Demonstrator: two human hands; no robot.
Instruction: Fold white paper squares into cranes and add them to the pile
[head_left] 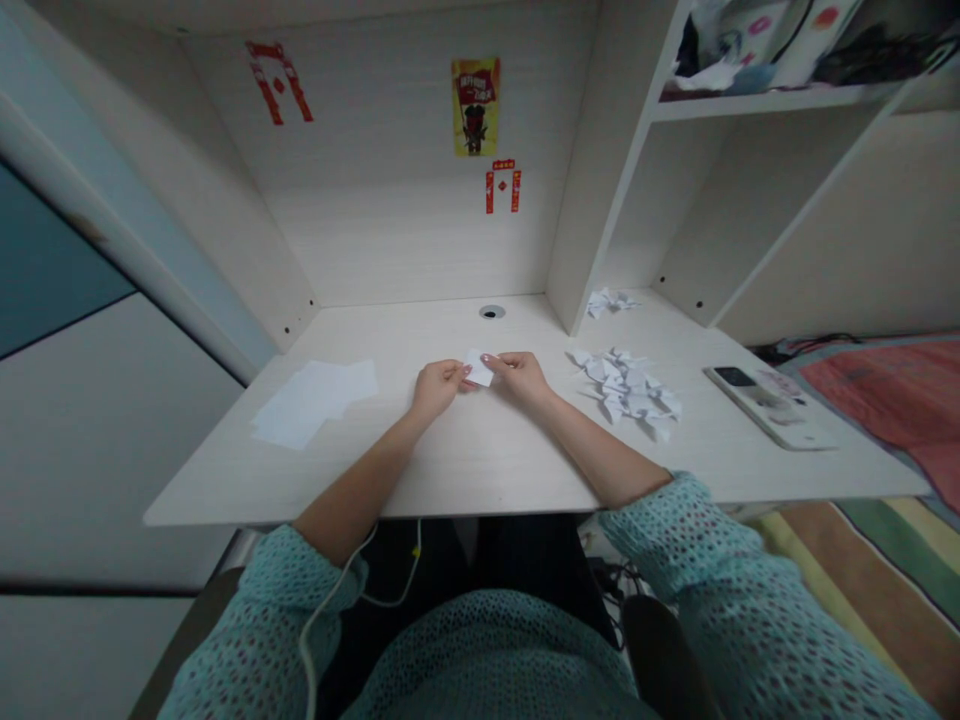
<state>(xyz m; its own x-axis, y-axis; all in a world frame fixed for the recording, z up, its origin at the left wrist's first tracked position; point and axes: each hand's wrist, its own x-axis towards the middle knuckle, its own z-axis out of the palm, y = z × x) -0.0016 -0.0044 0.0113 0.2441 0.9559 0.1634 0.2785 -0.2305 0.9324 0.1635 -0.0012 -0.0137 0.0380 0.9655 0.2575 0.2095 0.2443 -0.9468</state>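
Between my two hands is a small piece of white folded paper, just above the middle of the desk. My left hand pinches its left edge with thumb and fingers. On the other side my right hand grips the upper right part, the thumb lying on top. Flat white paper sheets lie in an overlapping stack to the left. Over on the right is a heap of small folded white paper pieces.
A few more folded papers sit behind the shelf's upright panel. A phone lies at the right of the white desk. Toward the back is a round cable hole. A white cable hangs by my left sleeve.
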